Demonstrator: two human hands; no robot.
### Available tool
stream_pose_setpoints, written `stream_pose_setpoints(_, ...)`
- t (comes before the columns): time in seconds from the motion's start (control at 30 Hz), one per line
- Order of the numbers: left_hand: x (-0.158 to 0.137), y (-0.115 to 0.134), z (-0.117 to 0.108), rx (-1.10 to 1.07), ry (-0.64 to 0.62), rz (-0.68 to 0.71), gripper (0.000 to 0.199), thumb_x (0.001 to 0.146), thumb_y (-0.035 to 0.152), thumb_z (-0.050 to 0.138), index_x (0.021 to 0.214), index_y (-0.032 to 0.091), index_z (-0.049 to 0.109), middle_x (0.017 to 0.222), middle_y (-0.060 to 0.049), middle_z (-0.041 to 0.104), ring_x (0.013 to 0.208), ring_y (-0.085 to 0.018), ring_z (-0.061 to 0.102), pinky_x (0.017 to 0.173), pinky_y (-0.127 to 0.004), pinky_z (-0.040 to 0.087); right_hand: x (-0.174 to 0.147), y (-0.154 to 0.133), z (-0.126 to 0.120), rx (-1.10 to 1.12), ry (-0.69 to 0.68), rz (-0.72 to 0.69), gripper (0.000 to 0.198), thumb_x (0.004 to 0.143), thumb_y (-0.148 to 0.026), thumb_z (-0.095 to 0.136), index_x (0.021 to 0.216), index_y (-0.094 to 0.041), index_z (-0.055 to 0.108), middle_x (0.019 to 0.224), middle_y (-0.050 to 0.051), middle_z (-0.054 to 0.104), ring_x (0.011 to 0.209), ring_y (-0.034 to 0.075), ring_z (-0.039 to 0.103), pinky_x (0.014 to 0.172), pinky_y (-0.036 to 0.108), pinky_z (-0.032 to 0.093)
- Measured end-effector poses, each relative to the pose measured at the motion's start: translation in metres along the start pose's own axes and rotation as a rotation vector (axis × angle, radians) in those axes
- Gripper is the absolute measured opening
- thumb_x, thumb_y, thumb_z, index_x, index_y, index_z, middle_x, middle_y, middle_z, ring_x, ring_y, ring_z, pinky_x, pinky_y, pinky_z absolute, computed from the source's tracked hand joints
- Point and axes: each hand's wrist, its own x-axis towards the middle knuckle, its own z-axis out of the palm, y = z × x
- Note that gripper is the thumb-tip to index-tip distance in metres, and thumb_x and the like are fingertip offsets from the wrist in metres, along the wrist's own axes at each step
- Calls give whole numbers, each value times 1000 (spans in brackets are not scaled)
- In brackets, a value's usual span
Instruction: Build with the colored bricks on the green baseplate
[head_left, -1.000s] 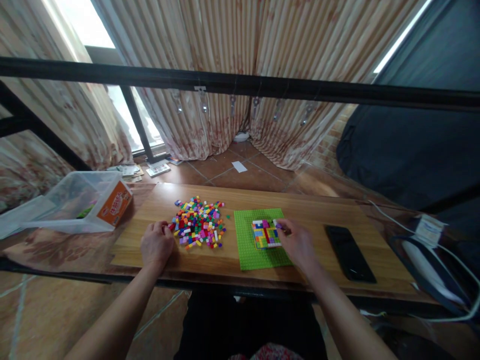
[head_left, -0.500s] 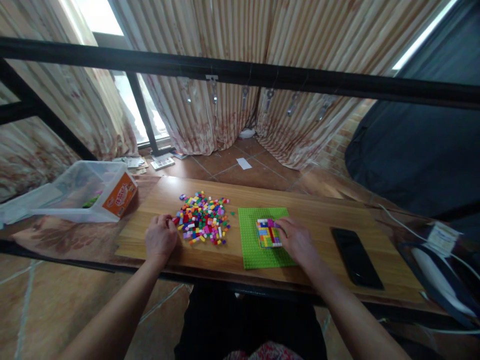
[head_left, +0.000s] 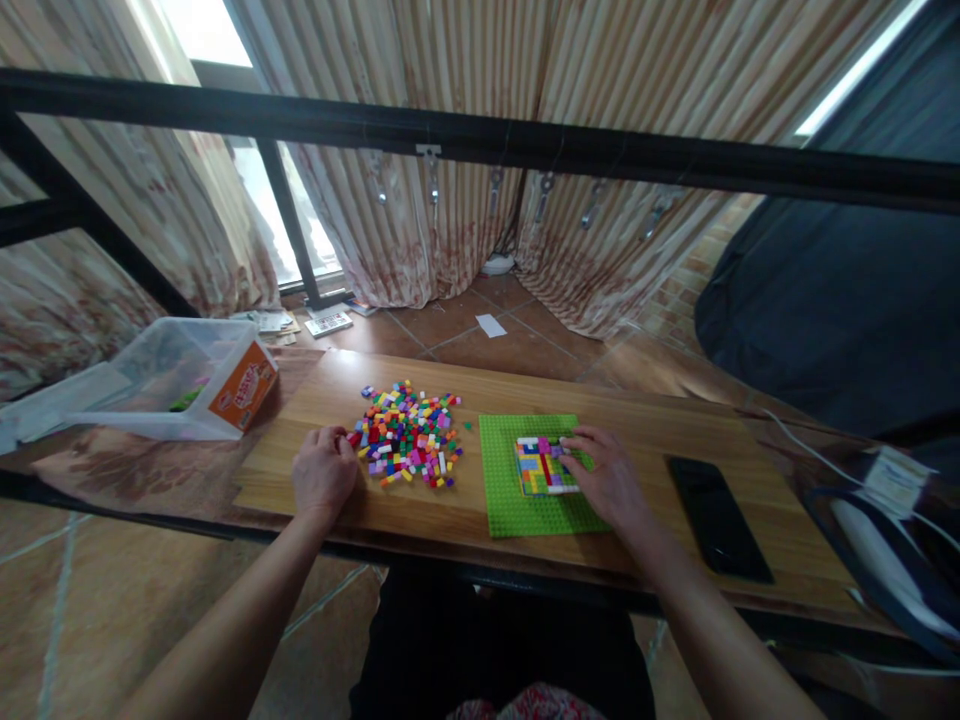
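Right hand [head_left: 609,482] has loosened since half a second ago: thumb and forefinger, bunched together then, now stand a narrow gap apart at the right side of the brick build [head_left: 534,470]. Whether a brick sits between those tips, cannot tell. Build lies on the green baseplate [head_left: 504,516], nearer its far edge than its near one; multicoloured top, white pieces along parts of its far and near edges. Wrist overlaps baseplate's right edge.

Left hand [head_left: 325,470] rests near the left end of the desk [head_left: 637,408], fingers curled, tips just beside a red brick [head_left: 353,438] at the left fringe of the loose brick pile [head_left: 409,440]. Grip on that brick: cannot tell. Pile lies between left hand and baseplate. Black phone [head_left: 718,518] flat near desk's right end. Clear plastic box [head_left: 246,386], orange label, beyond desk's left edge.
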Motion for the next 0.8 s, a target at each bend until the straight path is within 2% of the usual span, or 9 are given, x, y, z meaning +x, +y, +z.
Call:
stream_pose_setpoints(0.2, 0, -1, 1, 12, -4, 11, 29, 89, 28, 39, 101, 19, 64, 104, -10, 64, 92, -23, 60, 80, -33, 45, 5, -1, 6, 68, 30, 53, 20, 83, -39, 59, 83, -23, 72, 107, 8, 63, 102, 24, 58, 94, 44, 45)
stream_pose_setpoints(0.4, 0, 0, 0, 13, -5, 4, 29, 90, 29, 39, 100, 20, 64, 103, -8, 64, 92, -23, 61, 79, -32, 45, 4, 1, 7, 108, 31, 81, 23, 83, -42, 58, 90, -24, 71, 106, 7, 64, 101, 24, 60, 93, 43, 45)
stream_pose_setpoints(0.53, 0, -1, 1, 11, -8, 9, 29, 90, 29, 39, 100, 20, 64, 103, -9, 64, 92, -23, 60, 79, -32, 45, 5, 2, 7, 101, -3, 66, 25, 82, -40, 58, 95, -23, 71, 107, 8, 64, 102, 23, 59, 94, 42, 44)
stream_pose_setpoints(0.8, 0, -1, 1, 2, -8, -4, 28, 89, 29, 40, 100, 20, 65, 103, -9, 63, 90, -23, 60, 78, -33, 44, 8, 5, 4, 101, -58, 5, 20, 83, -39, 59, 88, -23, 70, 108, 8, 64, 104, 24, 57, 96, 44, 43)
